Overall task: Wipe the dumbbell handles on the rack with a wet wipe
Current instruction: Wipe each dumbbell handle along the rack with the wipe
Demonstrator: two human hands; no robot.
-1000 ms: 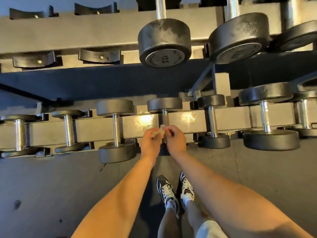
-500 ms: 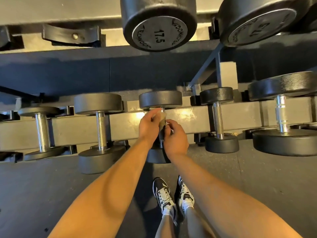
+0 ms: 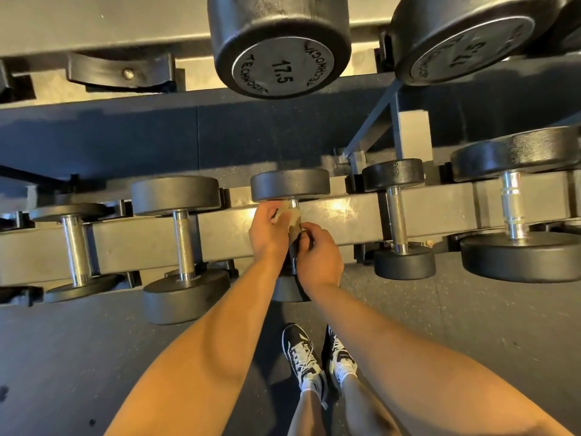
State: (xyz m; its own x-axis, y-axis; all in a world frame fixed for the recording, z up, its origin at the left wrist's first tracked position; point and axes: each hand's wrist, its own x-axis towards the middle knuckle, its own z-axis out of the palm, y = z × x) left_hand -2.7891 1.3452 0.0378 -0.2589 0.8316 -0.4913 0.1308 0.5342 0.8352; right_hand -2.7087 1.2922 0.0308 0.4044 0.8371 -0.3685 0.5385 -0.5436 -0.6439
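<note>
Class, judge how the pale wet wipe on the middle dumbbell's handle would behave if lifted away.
Probably floppy: the pale wet wipe wraps round the chrome dumbbell handle. Likely very light: it looks thin, bunched under the left hand. May cling, lying flat on the metal.

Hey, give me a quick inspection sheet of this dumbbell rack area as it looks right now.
Surface: rack, lower beam bare metal with glare.
Job's things: wet wipe wrapped round the middle dumbbell handle.
Clutter: nothing seen.
Grippers: left hand grips the wipe on the handle; right hand pinches its lower end.
Cables: nothing seen.
Surroundings: dark speckled floor; 17.5 dumbbell on upper tier; shoes below.
</note>
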